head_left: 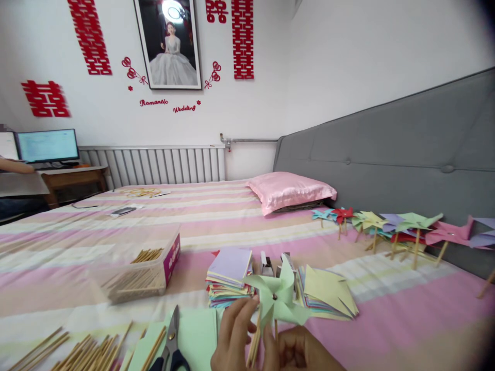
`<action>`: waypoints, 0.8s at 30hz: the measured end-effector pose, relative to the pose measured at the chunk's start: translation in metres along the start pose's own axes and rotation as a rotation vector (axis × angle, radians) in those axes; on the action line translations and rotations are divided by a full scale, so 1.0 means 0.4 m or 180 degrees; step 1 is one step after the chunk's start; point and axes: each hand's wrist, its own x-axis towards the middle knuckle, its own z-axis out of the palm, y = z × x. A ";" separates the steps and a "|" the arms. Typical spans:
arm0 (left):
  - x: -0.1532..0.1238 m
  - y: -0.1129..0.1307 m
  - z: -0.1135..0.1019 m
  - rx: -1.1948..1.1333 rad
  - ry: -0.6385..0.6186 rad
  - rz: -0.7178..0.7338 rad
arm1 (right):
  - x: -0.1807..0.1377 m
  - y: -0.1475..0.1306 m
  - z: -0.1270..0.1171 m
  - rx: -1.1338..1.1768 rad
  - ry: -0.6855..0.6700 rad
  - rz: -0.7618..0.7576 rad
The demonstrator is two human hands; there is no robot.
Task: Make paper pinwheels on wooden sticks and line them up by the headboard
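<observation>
A pale green paper pinwheel point(281, 296) with a dark pin at its centre stands upright on a thin wooden stick. My right hand point(307, 350) is closed around that stick just below the blades. Close by on the left, my left hand point(234, 335) has its fingers bent and apart, the fingertips near the lower left blade; whether they touch it I cannot tell. Just behind the hands are a stack of coloured paper squares point(230, 273) and a pile of cut paper squares point(328, 291). Scissors point(172, 342) lie on green paper point(199, 330) to the left.
Loose wooden sticks point(91, 353) lie at the front left. A clear plastic box point(133, 275) holds more sticks. Several finished pinwheels point(415, 221) line the grey headboard point(386, 149). Farther back are a pink pillow point(292, 188), a phone-like object point(124, 211) and another person's arm point(15, 166).
</observation>
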 end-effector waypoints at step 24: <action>-0.007 -0.008 0.003 0.0657 0.0036 0.0953 | 0.013 -0.010 0.015 0.0239 0.0702 -0.0528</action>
